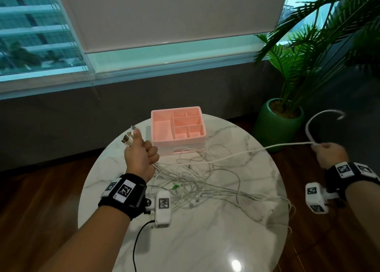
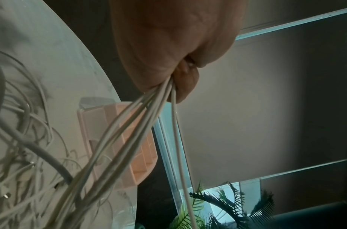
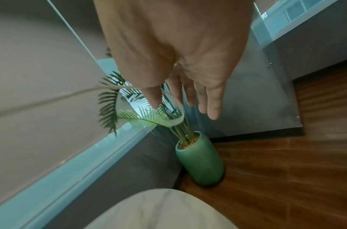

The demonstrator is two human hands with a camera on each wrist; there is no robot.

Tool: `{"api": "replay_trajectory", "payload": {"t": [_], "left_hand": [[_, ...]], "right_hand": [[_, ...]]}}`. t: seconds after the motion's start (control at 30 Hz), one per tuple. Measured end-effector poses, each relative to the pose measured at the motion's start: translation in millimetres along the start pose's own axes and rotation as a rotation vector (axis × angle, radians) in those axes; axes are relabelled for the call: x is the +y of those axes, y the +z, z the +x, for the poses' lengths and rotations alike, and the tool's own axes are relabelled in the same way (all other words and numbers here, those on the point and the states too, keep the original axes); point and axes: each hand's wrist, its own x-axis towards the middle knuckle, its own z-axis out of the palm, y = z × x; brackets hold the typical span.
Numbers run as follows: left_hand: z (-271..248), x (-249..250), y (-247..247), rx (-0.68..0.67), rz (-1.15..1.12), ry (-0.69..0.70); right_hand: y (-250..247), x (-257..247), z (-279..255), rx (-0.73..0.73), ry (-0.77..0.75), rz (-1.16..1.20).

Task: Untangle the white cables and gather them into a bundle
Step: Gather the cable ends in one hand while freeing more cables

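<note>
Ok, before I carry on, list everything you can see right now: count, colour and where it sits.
thin white cables: many, white, tangled on the table's middle, several strands running up into the left hand
thick white cable: one, white, stretched from the tangle to the right hand, free end curling above it
USB plugs: a few, white and metal, sticking out above the left fist
round marble table: one, white with grey veins, centre
pink plastic organiser box: one, pink, far edge of table
green ceramic pot with palm plant: one, green, floor at right
wooden floor: brown
left hand: fist grip on gathered cables
right hand: pinches the thick cable, other fingers straight
</note>
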Motion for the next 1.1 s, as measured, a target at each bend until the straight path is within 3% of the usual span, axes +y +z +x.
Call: {"api": "replay_trajectory", "payload": {"t": [0.1, 0.2, 0.3, 0.43, 0.5, 0.57, 0.67, 0.8, 0.97, 1.1], "left_hand": [[-12.7, -2.0, 10.7, -0.046, -0.011, -0.031], [-28.2, -1.2, 27.8, -0.100, -0.003, -0.040], [-40.8, -1.1, 45.6, -0.157, -0.004, -0.044], [-49.3, -3.0, 69.9, -0.248, 0.011, -0.030], [-51.5, -1.7, 80.5, -0.288, 0.023, -0.019], [-52.8, 2.7, 89.6, -0.322, 0.029, -0.002], [-52.0, 17.9, 97.1, -0.360, 0.014, 0.062], [-41.0, 48.3, 86.2, -0.326, -0.014, 0.171], [-27.3, 74.1, 64.0, -0.209, -0.128, 0.204], [-25.1, 90.8, 57.6, -0.171, -0.150, 0.255]], "right_hand": [[20.9, 36.2, -2.1, -0.138, 0.100, -0.227], [47.8, 54.4, -12.9, -0.330, 0.048, -0.442], [72.9, 33.4, -31.1, -0.395, -0.197, -0.460], [95.8, -49.9, -103.8, -0.429, -0.648, 0.181], [101.6, -94.4, -157.7, -0.550, -0.861, 0.287], [111.3, -119.7, -198.9, -0.759, -0.968, 0.181], [138.8, -125.7, -226.1, -0.930, -0.983, 0.033], [155.7, -105.6, -207.1, -0.839, -0.876, 0.064], [153.4, -69.5, -160.7, -0.776, -0.831, -0.273], [144.4, -40.8, -126.2, -0.701, -0.691, -0.340]]}}
